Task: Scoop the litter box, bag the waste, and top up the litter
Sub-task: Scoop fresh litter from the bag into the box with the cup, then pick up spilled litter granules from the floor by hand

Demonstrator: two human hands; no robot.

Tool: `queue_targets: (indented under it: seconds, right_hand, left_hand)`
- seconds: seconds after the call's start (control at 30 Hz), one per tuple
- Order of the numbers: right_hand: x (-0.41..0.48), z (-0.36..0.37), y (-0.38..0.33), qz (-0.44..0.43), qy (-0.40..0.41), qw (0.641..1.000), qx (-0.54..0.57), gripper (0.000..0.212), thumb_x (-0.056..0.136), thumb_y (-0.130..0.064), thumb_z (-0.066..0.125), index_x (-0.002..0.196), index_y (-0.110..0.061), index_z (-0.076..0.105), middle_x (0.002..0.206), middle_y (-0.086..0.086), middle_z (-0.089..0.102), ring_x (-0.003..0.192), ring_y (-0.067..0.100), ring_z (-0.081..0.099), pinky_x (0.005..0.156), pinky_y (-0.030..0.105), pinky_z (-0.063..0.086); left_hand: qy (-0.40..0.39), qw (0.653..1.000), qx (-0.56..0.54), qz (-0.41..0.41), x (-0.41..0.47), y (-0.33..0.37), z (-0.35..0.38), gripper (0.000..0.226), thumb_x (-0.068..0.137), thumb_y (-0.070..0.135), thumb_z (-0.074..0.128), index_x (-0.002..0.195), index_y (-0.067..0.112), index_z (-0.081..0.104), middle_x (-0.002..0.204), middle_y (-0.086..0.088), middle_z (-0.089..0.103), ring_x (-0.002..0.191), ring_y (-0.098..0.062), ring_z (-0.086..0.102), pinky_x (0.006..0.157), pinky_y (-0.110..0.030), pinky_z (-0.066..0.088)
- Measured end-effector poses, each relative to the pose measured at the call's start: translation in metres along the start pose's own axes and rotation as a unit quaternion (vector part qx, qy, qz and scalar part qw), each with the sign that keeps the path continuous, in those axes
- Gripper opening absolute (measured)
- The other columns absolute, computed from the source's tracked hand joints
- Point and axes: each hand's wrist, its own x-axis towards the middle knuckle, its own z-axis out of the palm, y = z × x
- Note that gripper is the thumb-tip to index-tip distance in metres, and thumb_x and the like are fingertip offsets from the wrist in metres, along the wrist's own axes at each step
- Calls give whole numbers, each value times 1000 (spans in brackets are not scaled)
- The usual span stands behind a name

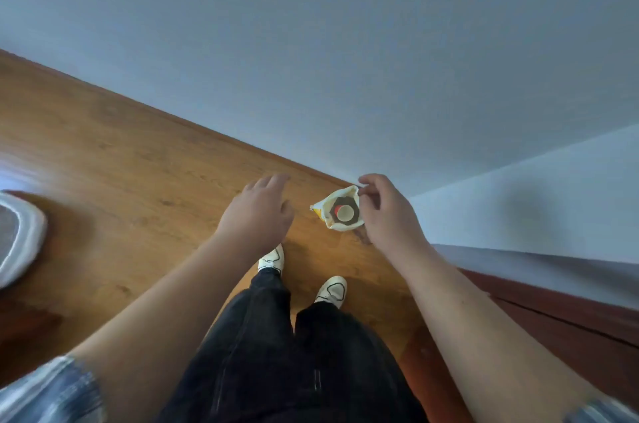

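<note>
- Litter box (pixel 26 236): only a curved white rim and a sliver of grey inside show at the left edge of the frame. The rest is cut off, so its contents cannot be made out.
- Bag (pixel 331 219): a small pale cream pouch with a yellow patch on its left side sits right of centre, close to where the floor (pixel 121 153) meets the wall (pixel 345 42). Seen from above, it shows a dark six-sided shape around a round pale cap with a red ring.
- Print on the bag is too blurred to read, and no brand can be told.
- Whether the bag stands on the floor or hangs just above it cannot be told; a dark shadow lies under its lower right side.
- Right hand (pixel 387 215): fingers and thumb pinch the bag's top edge at its upper right corner, and the hand covers that side of the pouch.
- Left hand (pixel 257 215): fingers stretched forward and relaxed, grasping nothing, over the floor left of the bag and apart from it.
- Lower centre: dark trousers (pixel 294 353) hide most of two white shoes (pixel 332 289).
- Bottom corners: blue sleeves (pixel 52 391), blurred and cut off.
</note>
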Motion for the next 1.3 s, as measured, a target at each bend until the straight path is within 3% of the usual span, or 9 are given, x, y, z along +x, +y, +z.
queue_targets:
  seconds: [0.1,0.23,0.43,0.57,0.77,1.07,1.3]
  right_hand:
    - [-46,-21,-52,-102,-25,991,-88,36,102,-22,49,137,-29,49,127,-11,56,113,9,57,93,28,53]
    - [-82,-26,-101,-239,-46,948,-207,44,102,-27,50,145,-29,42,143,-11,45,135,7,38,110,27,42]
    - [-88,8,-177,-349,-68,899,-254,48,102,-28,47,149,-26,37,150,-12,37,142,4,23,116,21,25]
    - [-93,46,-229,-407,-76,874,-255,50,103,-30,45,151,-27,35,152,-13,34,145,3,19,121,25,24]
    - [-87,134,-313,-456,-102,842,-270,52,102,-34,44,152,-26,33,153,-12,33,146,5,18,122,28,23]
    - [-62,298,-455,-465,-128,836,-260,55,103,-36,42,155,-25,31,157,-9,31,148,10,15,123,32,21]
    - [-4,360,-544,-485,-160,810,-288,55,103,-39,41,155,-25,30,158,-8,31,148,11,17,122,30,21]
  left_hand:
    - [90,996,-24,-9,-63,-1,-47,49,100,29,42,148,25,34,150,4,43,138,-20,35,107,-38,37]
    - [145,988,8,-58,-127,-27,-78,53,100,37,41,151,27,30,159,4,31,147,-20,23,118,-39,25]
    - [182,976,-17,-117,-164,-68,-109,56,102,43,33,154,31,18,163,6,19,152,-18,9,122,-38,14]
    - [235,963,-33,-128,-173,-102,-143,57,101,46,34,154,32,18,163,7,19,152,-19,9,123,-41,14]
    - [280,942,-48,-179,-192,-208,-194,57,100,47,35,153,33,21,162,6,24,152,-19,11,123,-41,17]
    - [272,934,-56,-226,-189,-392,-272,57,98,46,40,152,30,27,159,4,30,149,-21,19,120,-41,23]
    - [279,911,-94,-290,-145,-478,-318,59,96,40,46,151,24,32,157,2,34,147,-20,24,118,-40,27]
